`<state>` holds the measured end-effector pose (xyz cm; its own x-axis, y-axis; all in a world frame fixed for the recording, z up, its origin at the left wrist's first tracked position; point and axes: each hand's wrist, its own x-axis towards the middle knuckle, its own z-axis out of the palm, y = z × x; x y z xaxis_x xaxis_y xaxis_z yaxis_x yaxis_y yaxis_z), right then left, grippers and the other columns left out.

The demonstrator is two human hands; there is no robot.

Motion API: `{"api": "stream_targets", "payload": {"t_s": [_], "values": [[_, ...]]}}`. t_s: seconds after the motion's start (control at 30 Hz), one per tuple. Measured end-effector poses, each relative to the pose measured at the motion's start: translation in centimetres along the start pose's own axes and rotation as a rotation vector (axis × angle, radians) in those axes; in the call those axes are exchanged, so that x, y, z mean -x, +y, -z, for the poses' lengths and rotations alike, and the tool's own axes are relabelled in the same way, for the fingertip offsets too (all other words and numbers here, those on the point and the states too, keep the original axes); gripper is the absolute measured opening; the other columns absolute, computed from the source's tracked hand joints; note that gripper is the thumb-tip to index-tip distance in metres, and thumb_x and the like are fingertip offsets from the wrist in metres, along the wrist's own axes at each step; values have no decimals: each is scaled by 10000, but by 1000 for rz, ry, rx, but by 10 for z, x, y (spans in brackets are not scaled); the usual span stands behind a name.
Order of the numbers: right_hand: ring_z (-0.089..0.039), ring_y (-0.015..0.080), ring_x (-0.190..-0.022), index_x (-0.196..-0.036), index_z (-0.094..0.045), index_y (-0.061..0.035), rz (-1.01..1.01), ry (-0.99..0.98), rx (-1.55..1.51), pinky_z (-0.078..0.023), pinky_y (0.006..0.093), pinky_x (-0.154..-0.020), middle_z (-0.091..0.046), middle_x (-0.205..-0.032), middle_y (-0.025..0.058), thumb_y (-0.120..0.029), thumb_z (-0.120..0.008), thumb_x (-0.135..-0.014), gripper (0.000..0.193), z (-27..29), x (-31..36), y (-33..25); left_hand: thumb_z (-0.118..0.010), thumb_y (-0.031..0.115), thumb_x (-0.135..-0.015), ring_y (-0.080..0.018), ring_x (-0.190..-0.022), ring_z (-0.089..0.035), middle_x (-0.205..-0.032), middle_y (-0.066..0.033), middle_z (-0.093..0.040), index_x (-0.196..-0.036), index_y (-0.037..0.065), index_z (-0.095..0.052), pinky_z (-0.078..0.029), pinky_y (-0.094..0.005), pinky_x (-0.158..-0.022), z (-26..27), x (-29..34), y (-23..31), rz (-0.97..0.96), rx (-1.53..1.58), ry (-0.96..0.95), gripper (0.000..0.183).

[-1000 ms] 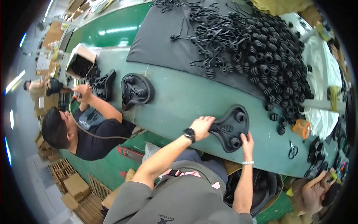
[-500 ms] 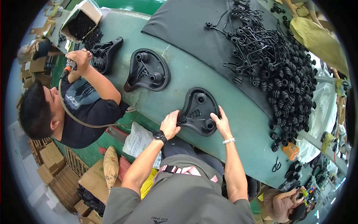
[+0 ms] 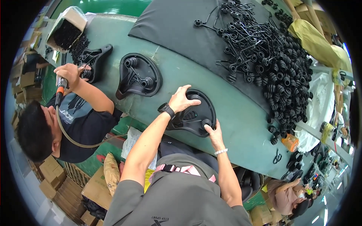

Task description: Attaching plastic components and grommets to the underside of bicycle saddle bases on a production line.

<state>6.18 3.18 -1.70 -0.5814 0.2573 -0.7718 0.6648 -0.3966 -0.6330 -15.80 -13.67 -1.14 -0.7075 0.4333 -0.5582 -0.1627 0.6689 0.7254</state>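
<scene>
A black bicycle saddle (image 3: 206, 108) lies underside up on the green table, its hollow and round coil-spring mounts showing. My left hand (image 3: 183, 101) grips its far rim, thumb inside and fingers over the outer edge; the palm covers part of the hollow. At the near right, my right hand (image 3: 215, 135) holds the edge, its thumb by a round mount. The narrow nose, toward the lower left, is partly hidden by my left wrist. Left of it lies a second saddle (image 3: 152, 66), underside up, with a wire frame and springs fitted.
A co-worker at the left holds an orange-and-metal power driver (image 3: 60, 90) with a hose, beside a third saddle (image 3: 101, 56). Behind stands a box of small black parts (image 3: 67, 35). On a dark cloth (image 3: 169, 26) lie heaped wire frames and springs (image 3: 260, 56). Scissors (image 3: 277, 156) lie at right.
My left hand has moved from the saddle's nose to its far rim. The right hand stays at the near right edge. The co-worker's driver has tipped more upright; the whole view has shifted slightly.
</scene>
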Motion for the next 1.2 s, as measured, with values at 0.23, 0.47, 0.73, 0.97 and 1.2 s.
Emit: {"api": "stream_targets", "payload": {"t_s": [0.23,0.47,0.73,0.97,1.2], "values": [[-466,366,-1377,-1601,-296,-50,550,131,472,-441,440,-1124,-368,-1534,225,-201,-925,-665,1138,-1,54,-59,-976,259,-549,-376,-1329,-514,-1420,-210,-506,-1508,22,-436,-424,-422,-1145,40,88,10,-358,88,271,1125],[-474,531,-1318,-1503,-369,-166,1397,19,737,-499,609,-1025,-302,-1532,271,-151,-938,-648,1028,1,95,-110,-837,344,-873,-390,-1237,-596,-1463,-228,-484,-1557,26,-313,-492,-481,-1064,67,187,11,-927,-195,682,919],[-456,456,-1358,-1627,-203,-195,1579,-168,573,-510,552,-1033,-238,-1599,270,-351,-514,-1067,659,19,102,-99,-478,289,-1096,-387,-1274,-597,-1523,-371,-417,-1557,37,-398,-494,-476,-1056,59,239,-10,-770,489,373,531],[-440,451,-1370,-1617,-214,-144,1357,-274,297,-511,527,-1039,-277,-1592,242,-294,-544,-1051,672,32,103,-74,-568,209,-1054,-425,-1264,-603,-1532,-370,-394,-1518,39,-448,-496,-482,-1066,59,238,-7,-843,581,364,509],[-428,400,-1392,-1579,-288,-37,937,65,834,-378,487,-1168,-354,-1537,246,-271,-910,-671,1125,11,102,-77,-968,339,-604,-447,-1091,-655,-1320,-244,-553,-1425,14,-495,-529,-468,-1010,75,187,57,-406,-193,338,1002]]}}
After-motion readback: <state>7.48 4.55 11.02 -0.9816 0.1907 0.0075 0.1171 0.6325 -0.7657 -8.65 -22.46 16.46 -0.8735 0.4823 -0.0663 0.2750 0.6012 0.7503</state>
